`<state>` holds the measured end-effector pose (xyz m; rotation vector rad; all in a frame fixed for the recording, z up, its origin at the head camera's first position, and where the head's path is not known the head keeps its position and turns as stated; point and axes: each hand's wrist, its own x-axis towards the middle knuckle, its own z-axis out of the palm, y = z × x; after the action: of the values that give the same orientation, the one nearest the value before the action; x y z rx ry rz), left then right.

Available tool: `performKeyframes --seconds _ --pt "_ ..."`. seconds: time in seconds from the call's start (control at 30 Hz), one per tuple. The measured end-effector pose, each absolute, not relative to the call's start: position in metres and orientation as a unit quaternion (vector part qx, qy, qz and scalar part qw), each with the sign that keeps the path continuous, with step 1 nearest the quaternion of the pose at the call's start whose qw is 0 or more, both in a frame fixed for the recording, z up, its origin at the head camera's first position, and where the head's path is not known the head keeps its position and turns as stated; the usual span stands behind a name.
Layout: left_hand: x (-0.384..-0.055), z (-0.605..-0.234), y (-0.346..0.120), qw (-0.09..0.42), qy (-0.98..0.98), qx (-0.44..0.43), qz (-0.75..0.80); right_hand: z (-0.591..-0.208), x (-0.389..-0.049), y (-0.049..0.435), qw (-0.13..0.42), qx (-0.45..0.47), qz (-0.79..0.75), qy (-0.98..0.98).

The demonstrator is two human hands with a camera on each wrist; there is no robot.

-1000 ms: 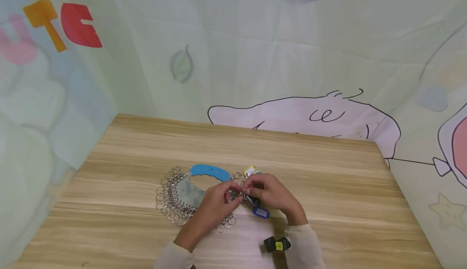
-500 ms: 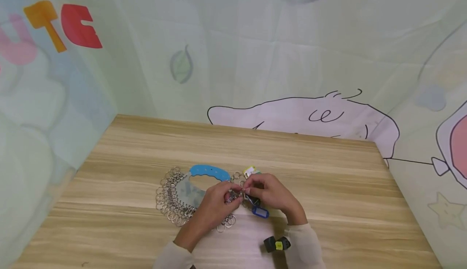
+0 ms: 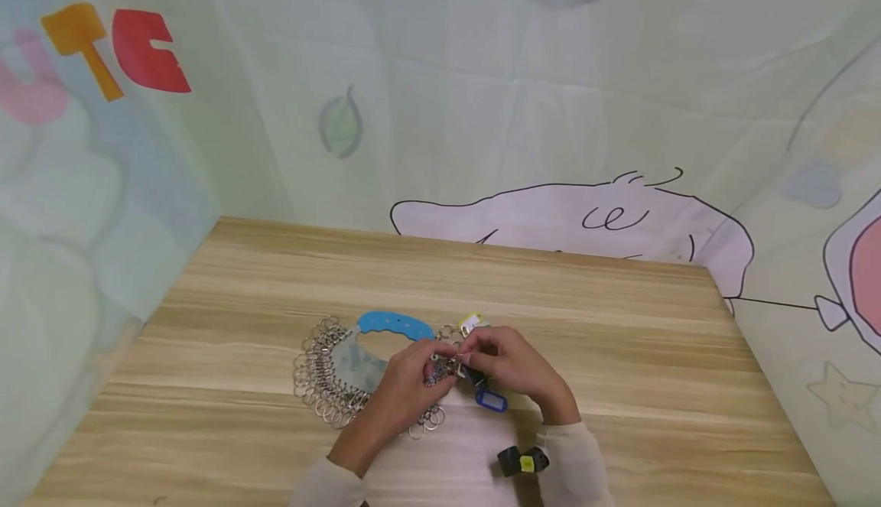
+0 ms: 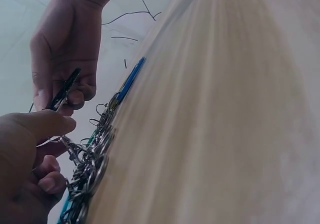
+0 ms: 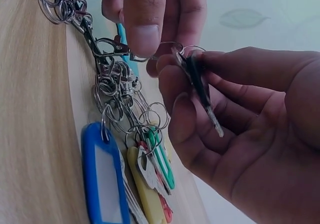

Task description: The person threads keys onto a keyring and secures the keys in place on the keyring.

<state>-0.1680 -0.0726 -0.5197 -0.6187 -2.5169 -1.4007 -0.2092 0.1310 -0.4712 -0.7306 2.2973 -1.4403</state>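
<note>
Hands meet over the near-middle of the wooden table (image 3: 619, 323), just in from its near edge. The right hand (image 3: 512, 369) pinches a dark-headed key (image 5: 200, 91) between thumb and curled fingers, the blade pointing down toward the palm. The left hand (image 3: 406, 385) pinches a small split ring (image 5: 170, 48) at the head of that key, thumb pressed on it from above. From the ring a metal clasp (image 5: 107, 46) leads down to a heap of key rings (image 3: 323, 377) lying on the surface, spread in an arc to the left of the hands around a blue curved holder (image 3: 395, 323). A blue key tag (image 3: 492, 401) lies on the table just below the right hand, with yellow, green and red tags (image 5: 150, 184) bunched beside it in the right wrist view.
</note>
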Motion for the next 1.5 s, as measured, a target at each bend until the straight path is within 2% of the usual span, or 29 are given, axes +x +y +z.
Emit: performKeyframes --seconds 0.43,1.27,1.5 --pt "-0.1687 -0.5198 -0.0708 0.122 -0.851 -0.256 -0.442 -0.4694 -0.2086 0.1307 0.195 -0.239 -0.533 0.788" --pt "-0.1672 -0.5181 -0.0758 0.091 -0.861 -0.229 -0.446 -0.4709 -0.2104 0.1322 0.194 -0.270 -0.526 0.783" --pt "-0.1680 -0.5198 -0.0757 0.098 -0.860 -0.240 -0.441 -0.4711 -0.2103 0.1329 0.183 -0.285 -0.519 0.785"
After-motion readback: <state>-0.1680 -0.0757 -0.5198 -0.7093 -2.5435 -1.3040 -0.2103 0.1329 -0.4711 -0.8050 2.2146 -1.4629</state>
